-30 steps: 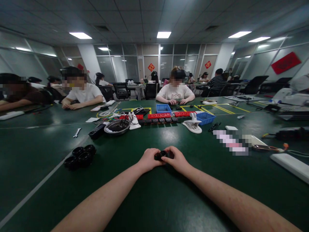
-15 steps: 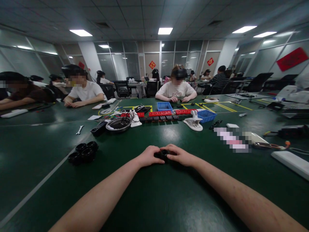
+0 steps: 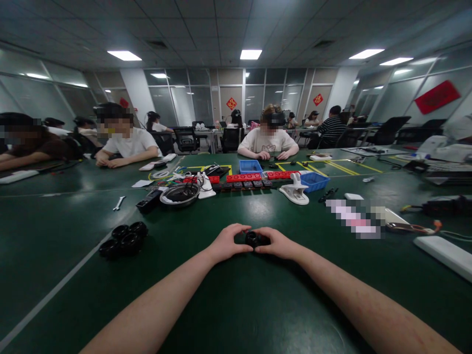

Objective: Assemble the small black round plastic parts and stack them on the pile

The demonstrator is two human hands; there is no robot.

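Note:
A small, glossy black round part [image 3: 252, 239] with a hollow centre stands in front of me, between my two hands. My left hand [image 3: 230, 243] curves round its left side, thumb and fingertips at its near and far edges. From the right, my right hand [image 3: 278, 242] holds it the same way. More black shows inside the right hand's curl; I cannot tell whether it is a second piece or shadow. To the left, several similar black round parts [image 3: 125, 239] sit in a tight cluster on the green table [image 3: 177, 305].
Beyond my hands lie a metal bowl [image 3: 180, 195], white clip stands [image 3: 295, 189], red socket strips [image 3: 243, 177] and blue trays [image 3: 314, 181]. A wrench [image 3: 119, 203] lies to the left, a white bar [image 3: 444, 255] to the right. A person [image 3: 268, 137] sits opposite.
My left hand has opened a little wider around the black part, and the dark area beside it now shows on the right hand's side. The view has shifted slightly.

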